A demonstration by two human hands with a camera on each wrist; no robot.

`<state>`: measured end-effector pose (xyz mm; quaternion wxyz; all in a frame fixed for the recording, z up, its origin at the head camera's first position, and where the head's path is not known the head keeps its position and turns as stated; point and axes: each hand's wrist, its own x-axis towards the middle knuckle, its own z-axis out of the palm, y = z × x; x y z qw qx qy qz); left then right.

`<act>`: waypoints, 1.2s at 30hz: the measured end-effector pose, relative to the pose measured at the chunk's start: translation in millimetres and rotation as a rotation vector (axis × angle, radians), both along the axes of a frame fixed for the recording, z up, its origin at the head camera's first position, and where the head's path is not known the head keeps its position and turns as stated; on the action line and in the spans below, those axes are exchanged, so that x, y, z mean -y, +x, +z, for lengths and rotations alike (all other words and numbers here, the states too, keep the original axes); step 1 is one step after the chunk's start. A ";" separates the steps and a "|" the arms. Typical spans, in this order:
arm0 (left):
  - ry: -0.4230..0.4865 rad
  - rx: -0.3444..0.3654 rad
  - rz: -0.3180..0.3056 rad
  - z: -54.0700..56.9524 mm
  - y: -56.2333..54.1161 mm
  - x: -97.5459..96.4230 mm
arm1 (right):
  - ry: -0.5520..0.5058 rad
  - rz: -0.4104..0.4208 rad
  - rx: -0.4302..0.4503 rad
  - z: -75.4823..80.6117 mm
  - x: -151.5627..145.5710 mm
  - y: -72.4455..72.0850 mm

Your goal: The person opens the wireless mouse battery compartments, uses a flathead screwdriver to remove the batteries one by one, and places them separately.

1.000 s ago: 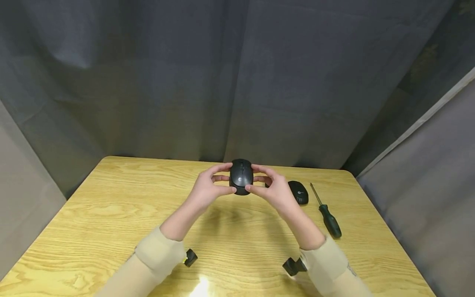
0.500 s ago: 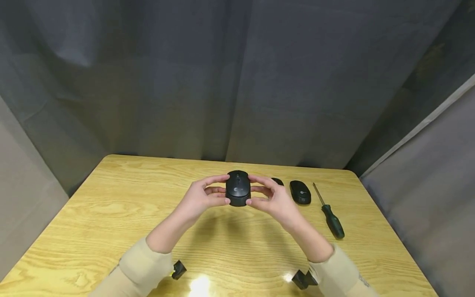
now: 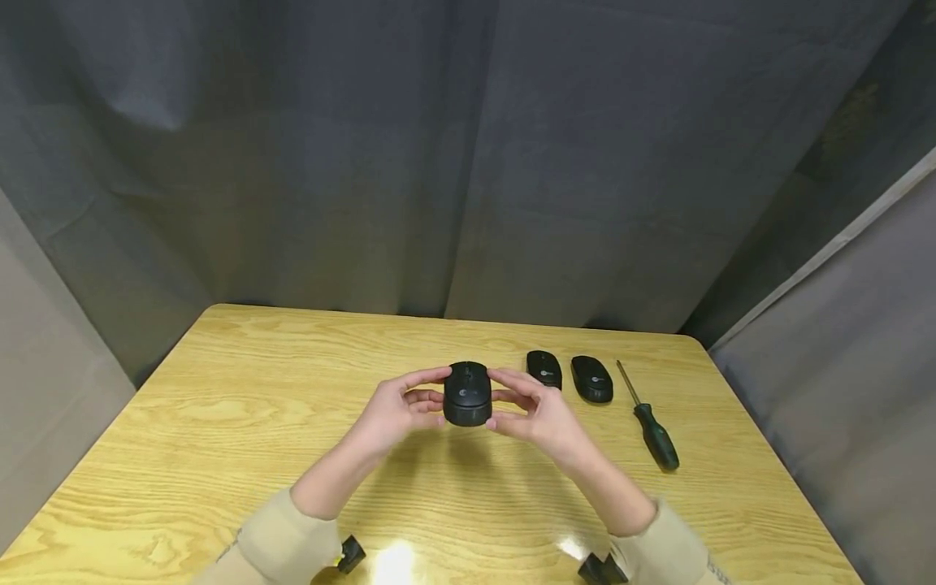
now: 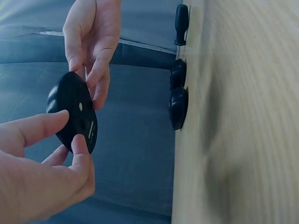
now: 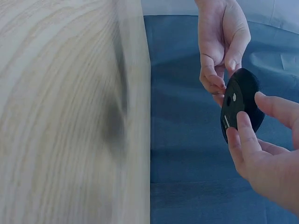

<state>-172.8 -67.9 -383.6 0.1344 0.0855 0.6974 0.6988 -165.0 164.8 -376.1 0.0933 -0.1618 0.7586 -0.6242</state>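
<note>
Between both hands a black computer mouse (image 3: 468, 393) is held up above the table, its buttons facing up and away. The left hand (image 3: 395, 410) grips its left side with thumb and fingertips. On the opposite side the right hand (image 3: 543, 408) pinches it the same way. In the left wrist view the underside of the mouse (image 4: 74, 112) shows a small pale spot and a white mark. The right wrist view shows the same mouse (image 5: 241, 100) off the table, with fingertips on its edges.
Two more black mice, one (image 3: 544, 368) partly behind the right hand and another (image 3: 591, 379) beside it, lie on the wooden table (image 3: 292, 357). A screwdriver (image 3: 656, 435) with a dark green handle lies to their right. Dark curtains (image 3: 366, 162) hang behind.
Both hands have lowered the mouse towards the table and nearer the body, and its front has tipped away. The mouse behind the right hand has come further into view.
</note>
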 end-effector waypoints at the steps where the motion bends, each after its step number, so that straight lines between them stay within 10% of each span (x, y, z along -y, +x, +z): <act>1: 0.003 0.004 0.007 -1.4 0.2 -0.8 | -0.004 0.001 0.004 -1.3 0.1 0.3; 23: -0.019 -0.132 0.130 -18.5 10.3 -9.3 | 0.001 -0.115 -0.141 -19.9 10.5 4.9; 36: -0.136 -0.207 0.167 -18.0 13.9 -7.7 | -0.087 -0.127 0.009 -19.6 8.7 9.3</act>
